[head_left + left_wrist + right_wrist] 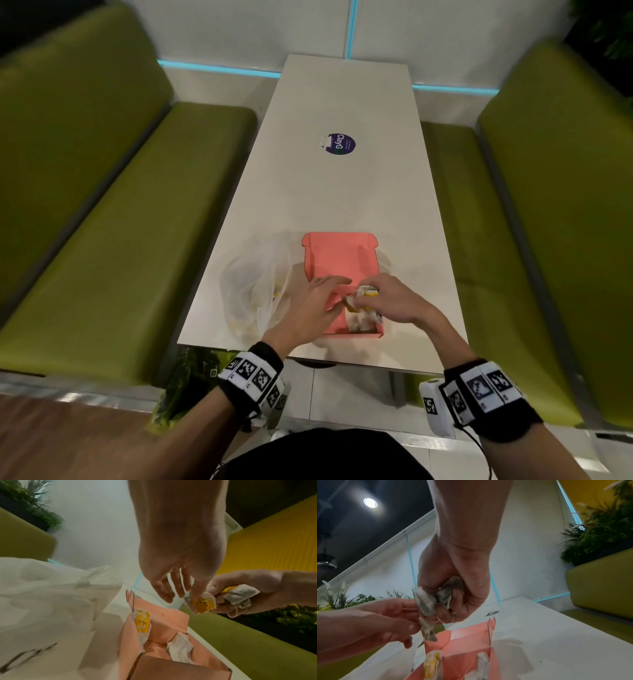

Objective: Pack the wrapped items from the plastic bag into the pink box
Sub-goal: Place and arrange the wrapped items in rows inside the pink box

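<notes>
Packets [237,596] bunched in right hand [394,299] above pink box [339,253], ready for dropping; left hand [315,305] pinching one packet loose. Plastic bag [253,287] beside box, for short reach.

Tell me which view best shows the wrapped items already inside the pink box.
The left wrist view: a yellow-labelled packet and a white one show inside the pink box. The right wrist view crops both at its bottom edge; in the head view the hands partly cover them.
</notes>
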